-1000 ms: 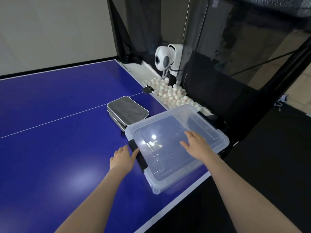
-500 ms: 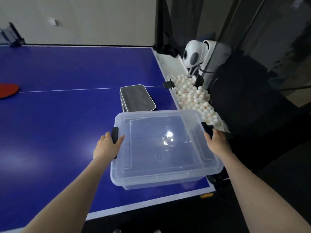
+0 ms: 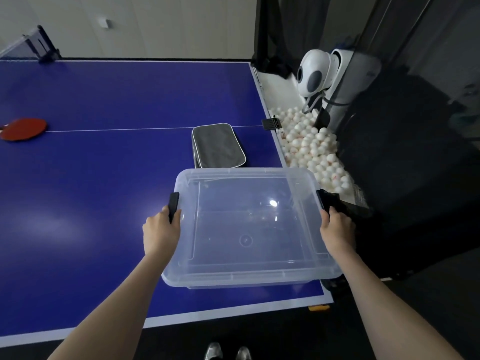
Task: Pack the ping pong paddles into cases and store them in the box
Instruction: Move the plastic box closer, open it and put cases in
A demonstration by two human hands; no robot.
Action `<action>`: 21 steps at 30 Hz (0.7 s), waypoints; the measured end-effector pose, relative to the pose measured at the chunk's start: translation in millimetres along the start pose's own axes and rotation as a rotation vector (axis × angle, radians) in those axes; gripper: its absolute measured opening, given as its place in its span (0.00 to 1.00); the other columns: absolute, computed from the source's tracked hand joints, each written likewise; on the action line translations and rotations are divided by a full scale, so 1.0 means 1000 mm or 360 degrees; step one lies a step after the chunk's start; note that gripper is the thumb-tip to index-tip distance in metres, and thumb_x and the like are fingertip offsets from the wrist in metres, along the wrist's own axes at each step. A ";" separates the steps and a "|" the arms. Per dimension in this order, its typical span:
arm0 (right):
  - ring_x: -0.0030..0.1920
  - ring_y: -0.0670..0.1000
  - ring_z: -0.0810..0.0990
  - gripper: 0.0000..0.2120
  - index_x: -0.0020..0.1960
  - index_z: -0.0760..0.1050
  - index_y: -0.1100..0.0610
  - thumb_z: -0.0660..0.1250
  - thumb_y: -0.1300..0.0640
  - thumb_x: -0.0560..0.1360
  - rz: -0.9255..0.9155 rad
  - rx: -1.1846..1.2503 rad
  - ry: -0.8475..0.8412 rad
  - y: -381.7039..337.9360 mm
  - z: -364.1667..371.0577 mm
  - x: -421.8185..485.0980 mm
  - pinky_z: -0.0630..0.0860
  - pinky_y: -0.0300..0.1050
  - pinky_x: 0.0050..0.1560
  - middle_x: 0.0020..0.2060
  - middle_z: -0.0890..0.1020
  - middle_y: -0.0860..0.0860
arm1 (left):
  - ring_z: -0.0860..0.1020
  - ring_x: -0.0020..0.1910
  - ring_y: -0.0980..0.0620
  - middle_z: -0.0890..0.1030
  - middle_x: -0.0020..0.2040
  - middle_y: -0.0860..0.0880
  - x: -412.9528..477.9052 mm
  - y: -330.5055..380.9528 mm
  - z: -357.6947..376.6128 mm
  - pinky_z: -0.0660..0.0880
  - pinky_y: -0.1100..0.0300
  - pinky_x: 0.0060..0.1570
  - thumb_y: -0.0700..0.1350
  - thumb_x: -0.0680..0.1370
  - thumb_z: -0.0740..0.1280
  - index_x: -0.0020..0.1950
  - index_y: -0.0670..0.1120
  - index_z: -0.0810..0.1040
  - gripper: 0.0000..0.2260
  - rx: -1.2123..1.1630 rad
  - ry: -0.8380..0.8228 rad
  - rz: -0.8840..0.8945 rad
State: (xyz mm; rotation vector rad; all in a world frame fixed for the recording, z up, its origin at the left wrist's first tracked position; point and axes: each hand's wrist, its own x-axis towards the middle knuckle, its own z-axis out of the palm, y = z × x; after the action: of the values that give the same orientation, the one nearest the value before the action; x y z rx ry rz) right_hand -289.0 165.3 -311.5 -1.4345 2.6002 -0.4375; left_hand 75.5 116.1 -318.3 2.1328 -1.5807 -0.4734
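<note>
The box (image 3: 249, 278) is clear plastic, smooth and glossy, its lid catching a bright glare. The latches (image 3: 173, 203) at its ends are matt black plastic. Behind the box, the case (image 3: 218, 146) is matt dark-grey cloth with pale piping. Beneath the box, the table (image 3: 104, 178) is smooth blue with a soft sheen. Far left of the box, the paddle (image 3: 24, 128) is matt red, probably rubber.

Case (image 3: 218, 146) behind box (image 3: 249, 278)

1. We can make out no word, brand or number with any certainty.
2. We see small red marks on some of the white balls (image 3: 309, 149), too small to read.
3. We see a round moulded mark on the clear box (image 3: 246, 240), illegible.
4. We see a faint grey mark on the white ball machine (image 3: 363, 74), blurred.
</note>
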 end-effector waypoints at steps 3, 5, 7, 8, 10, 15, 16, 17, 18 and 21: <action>0.51 0.65 0.78 0.17 0.56 0.75 0.67 0.53 0.56 0.83 0.0124 0.0196 -0.0012 0.004 0.001 0.002 0.74 0.54 0.49 0.50 0.79 0.66 | 0.70 0.26 0.49 0.72 0.27 0.46 0.001 -0.001 0.001 0.62 0.60 0.25 0.49 0.81 0.60 0.40 0.41 0.71 0.15 -0.0049 0.0026 0.0020; 0.51 0.64 0.78 0.17 0.56 0.75 0.67 0.53 0.56 0.83 0.0177 0.0328 -0.0025 0.007 0.001 0.003 0.75 0.54 0.51 0.50 0.79 0.66 | 0.70 0.26 0.49 0.72 0.27 0.46 0.001 -0.003 0.002 0.63 0.60 0.25 0.49 0.81 0.60 0.41 0.40 0.73 0.14 -0.0077 0.0013 0.0018; 0.50 0.63 0.78 0.17 0.55 0.75 0.67 0.53 0.57 0.83 0.0201 0.0443 -0.0041 0.009 0.003 0.005 0.74 0.52 0.49 0.47 0.79 0.64 | 0.72 0.27 0.47 0.73 0.28 0.45 0.002 -0.003 0.002 0.64 0.60 0.26 0.49 0.81 0.60 0.42 0.41 0.74 0.14 -0.0117 0.0002 0.0006; 0.48 0.62 0.78 0.17 0.52 0.76 0.67 0.53 0.57 0.83 0.0240 0.0528 -0.0059 0.010 0.003 0.005 0.73 0.49 0.46 0.44 0.78 0.63 | 0.72 0.27 0.47 0.73 0.28 0.45 0.002 -0.003 0.002 0.65 0.60 0.26 0.49 0.81 0.60 0.41 0.41 0.74 0.14 -0.0135 0.0002 0.0004; 0.41 0.58 0.75 0.18 0.38 0.73 0.64 0.54 0.58 0.82 0.0329 0.0679 -0.0066 0.013 0.005 0.009 0.68 0.45 0.38 0.34 0.74 0.57 | 0.70 0.26 0.49 0.72 0.27 0.46 0.003 -0.004 0.003 0.63 0.60 0.25 0.48 0.81 0.59 0.39 0.41 0.73 0.15 -0.0173 0.0010 -0.0013; 0.32 0.52 0.68 0.20 0.30 0.64 0.59 0.55 0.57 0.81 0.0571 0.0926 -0.0175 0.026 0.009 0.022 0.65 0.43 0.37 0.29 0.69 0.54 | 0.65 0.28 0.50 0.71 0.29 0.47 0.006 -0.021 0.004 0.65 0.59 0.30 0.51 0.80 0.59 0.38 0.44 0.79 0.16 -0.0573 -0.0098 -0.0294; 0.35 0.53 0.71 0.18 0.36 0.71 0.62 0.55 0.56 0.82 0.0617 0.1000 -0.0252 0.027 0.010 0.025 0.69 0.45 0.39 0.35 0.75 0.56 | 0.68 0.30 0.49 0.73 0.32 0.46 0.007 -0.023 0.002 0.68 0.57 0.32 0.52 0.80 0.60 0.40 0.49 0.80 0.13 -0.0679 -0.0160 -0.0351; 0.42 0.55 0.76 0.16 0.49 0.76 0.64 0.54 0.55 0.82 0.0680 0.1084 -0.0350 0.029 0.010 0.026 0.74 0.48 0.45 0.45 0.79 0.58 | 0.72 0.33 0.49 0.77 0.35 0.46 0.008 -0.025 0.000 0.72 0.56 0.35 0.53 0.80 0.61 0.43 0.53 0.80 0.11 -0.0795 -0.0231 -0.0428; 0.52 0.57 0.77 0.17 0.62 0.74 0.64 0.54 0.54 0.82 0.0747 0.1152 -0.0424 0.030 0.010 0.028 0.75 0.53 0.57 0.57 0.79 0.59 | 0.75 0.37 0.47 0.79 0.38 0.46 0.010 -0.027 -0.002 0.75 0.54 0.39 0.54 0.80 0.61 0.44 0.51 0.81 0.12 -0.0904 -0.0311 -0.0516; 0.65 0.60 0.74 0.20 0.71 0.67 0.62 0.55 0.53 0.82 0.0755 0.1152 -0.0503 0.032 0.011 0.030 0.69 0.58 0.67 0.66 0.74 0.60 | 0.78 0.42 0.44 0.80 0.42 0.44 0.014 -0.033 -0.004 0.77 0.48 0.46 0.55 0.80 0.61 0.46 0.44 0.81 0.17 -0.1014 -0.0453 -0.0660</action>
State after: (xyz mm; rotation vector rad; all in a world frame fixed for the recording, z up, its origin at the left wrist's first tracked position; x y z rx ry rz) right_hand -327.6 153.9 -331.1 -0.5754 2.0842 -0.8710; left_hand 107.9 111.7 -333.2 1.9163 -0.9088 -1.2716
